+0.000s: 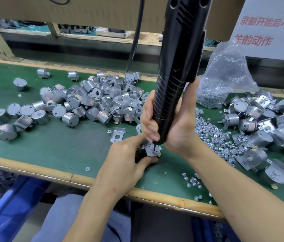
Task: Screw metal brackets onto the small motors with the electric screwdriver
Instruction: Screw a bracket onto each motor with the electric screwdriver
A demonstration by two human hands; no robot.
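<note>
The right hand has its fingers curled tight around the ribbed grip of a black plastic electric screwdriver, which stands nearly upright, its thin bit touching a flat silver metal bracket. The bracket lies on a small round silver motor near the front edge of the green tabletop. The left hand pinches this motor between thumb and fingers. A loose silver bracket lies just behind, and scattered silver screws lie toward the right edge.
</note>
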